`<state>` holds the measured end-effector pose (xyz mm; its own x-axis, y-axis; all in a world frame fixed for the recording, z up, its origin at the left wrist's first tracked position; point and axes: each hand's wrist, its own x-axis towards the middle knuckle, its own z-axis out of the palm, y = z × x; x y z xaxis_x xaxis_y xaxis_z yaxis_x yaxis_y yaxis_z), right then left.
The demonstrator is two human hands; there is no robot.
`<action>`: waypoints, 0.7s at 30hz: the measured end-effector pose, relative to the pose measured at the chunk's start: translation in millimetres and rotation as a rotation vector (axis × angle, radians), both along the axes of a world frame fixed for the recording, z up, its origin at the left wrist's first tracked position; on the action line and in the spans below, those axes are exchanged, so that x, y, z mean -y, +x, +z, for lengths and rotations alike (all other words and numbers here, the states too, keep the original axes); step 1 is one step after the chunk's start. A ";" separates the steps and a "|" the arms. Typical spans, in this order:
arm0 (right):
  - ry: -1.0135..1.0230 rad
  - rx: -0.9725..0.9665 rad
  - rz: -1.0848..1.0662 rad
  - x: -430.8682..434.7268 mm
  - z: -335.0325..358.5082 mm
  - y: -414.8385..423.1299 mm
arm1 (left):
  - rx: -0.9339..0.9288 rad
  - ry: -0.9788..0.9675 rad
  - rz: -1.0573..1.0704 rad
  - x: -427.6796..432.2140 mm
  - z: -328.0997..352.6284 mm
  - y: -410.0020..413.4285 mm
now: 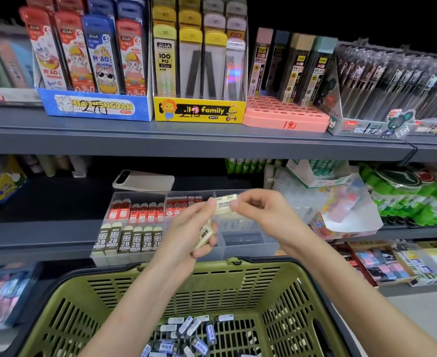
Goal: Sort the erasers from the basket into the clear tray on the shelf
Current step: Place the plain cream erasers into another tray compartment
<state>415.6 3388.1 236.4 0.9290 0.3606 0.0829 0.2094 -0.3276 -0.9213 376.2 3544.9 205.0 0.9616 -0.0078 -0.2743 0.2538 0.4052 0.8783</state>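
Person is holding both hands up over the green basket, in front of the clear tray on the lower shelf. L hand & R hand are both pinching one cream eraser betw. thumb and forefinger tips, L at its left end, R at its right end. It's hanging roughly level, above the tray's right-hand compartments. L hand's lower fingers are also curling round more cream erasers against the palm; exact no. can't be told. R hand's other fingers are curling loosely, gripping nothing else. Tray's left side is carrying red-sleeved erasers in the back row & dark 2B erasers standing in the front row. At the basket's bottom, blue-and-white sleeved erasers are lying in a loose heap. A phone is lying on the shelf just behind the tray.
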 end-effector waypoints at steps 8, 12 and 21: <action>-0.946 0.511 -0.344 26.9 -15.6 73.1 | -0.164 -0.288 0.031 -8.4 11.1 8.4; -1.169 0.584 -0.181 21.8 -37.3 95.8 | -0.192 -0.438 0.021 -14.5 10.7 8.7; -1.221 0.351 0.043 20.5 -54.4 100.1 | -0.107 -0.152 -0.053 -21.9 -4.2 4.2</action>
<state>515.7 3367.6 182.0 0.9106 0.4045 -0.0852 0.4110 -0.9080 0.0809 380.4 3566.8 200.9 0.9242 -0.1070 -0.3666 0.3670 0.5148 0.7748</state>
